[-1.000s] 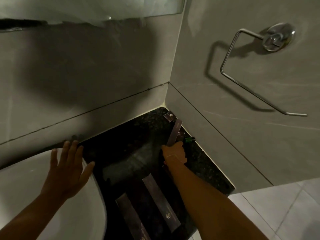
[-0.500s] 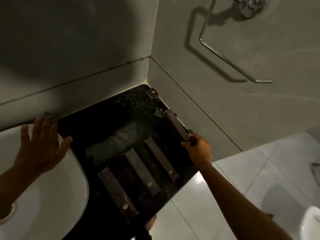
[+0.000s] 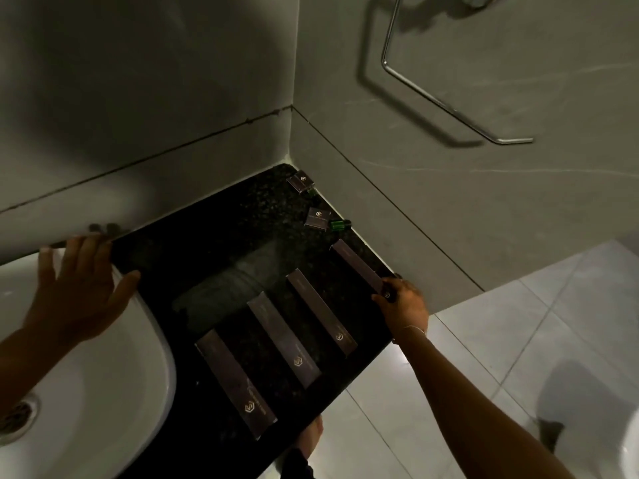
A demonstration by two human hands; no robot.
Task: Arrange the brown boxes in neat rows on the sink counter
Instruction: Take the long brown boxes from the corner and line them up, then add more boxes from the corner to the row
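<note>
Right hand [image 3: 403,304] holds the near end of a long brown box [image 3: 358,266], with its fingers closed around that end. This box lies at the far right of the black counter [image 3: 221,236], close to the wall. Three more long brown boxes lie flat to its left, side by side with gaps between them: one [image 3: 321,312] next to the held box, one [image 3: 283,338] in the middle, and one [image 3: 235,382] closest to the white sink [image 3: 114,392]. All four point the same slanted way. Two small brown boxes sit farther back near the corner, one [image 3: 301,182] at the back and one [image 3: 317,218] a bit closer, with a little green bottle [image 3: 340,224] just beside it. Left hand [image 3: 81,288] is open with fingers spread, resting flat on the sink's rim and holding nothing. A metal towel ring [image 3: 446,98] hangs on the right wall.
</note>
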